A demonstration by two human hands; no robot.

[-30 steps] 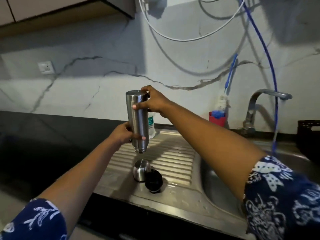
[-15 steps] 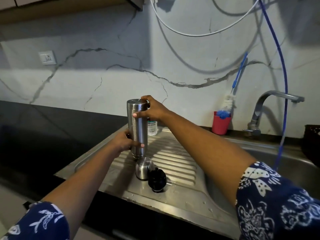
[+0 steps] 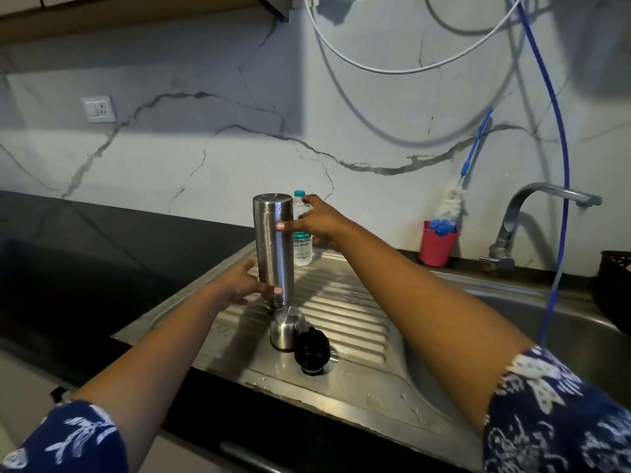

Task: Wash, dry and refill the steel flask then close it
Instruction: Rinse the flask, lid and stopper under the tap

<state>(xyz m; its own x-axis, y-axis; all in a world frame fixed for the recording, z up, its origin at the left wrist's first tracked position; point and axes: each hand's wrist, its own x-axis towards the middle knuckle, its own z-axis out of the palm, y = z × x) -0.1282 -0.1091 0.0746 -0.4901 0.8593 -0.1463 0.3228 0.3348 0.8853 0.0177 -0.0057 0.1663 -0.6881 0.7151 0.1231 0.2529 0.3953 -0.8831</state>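
Note:
The steel flask [image 3: 273, 247] stands upside down on the ribbed drainboard [image 3: 341, 302], wet with drops. My left hand [image 3: 235, 285] holds its lower part, thumb across the front. My right hand [image 3: 317, 223] is spread wide by its upper part, with only the thumb touching the steel and the fingers stretched in front of a small plastic water bottle [image 3: 303, 250] just behind. In front of the flask lie its steel cup lid [image 3: 286, 331], mouth down, and the black stopper [image 3: 311, 349].
The sink basin [image 3: 563, 336] lies to the right under a steel tap [image 3: 532, 206]. A blue hose [image 3: 560, 165] hangs into it. A red cup [image 3: 437, 247] holding a bottle brush stands by the wall. A black basket [image 3: 614, 278] sits at the far right. Dark counter [image 3: 102, 250] extends left.
The inverted flask has come down onto the drainboard. My right hand has let go of its top and spread open toward the water bottle; the left hand stays low on it.

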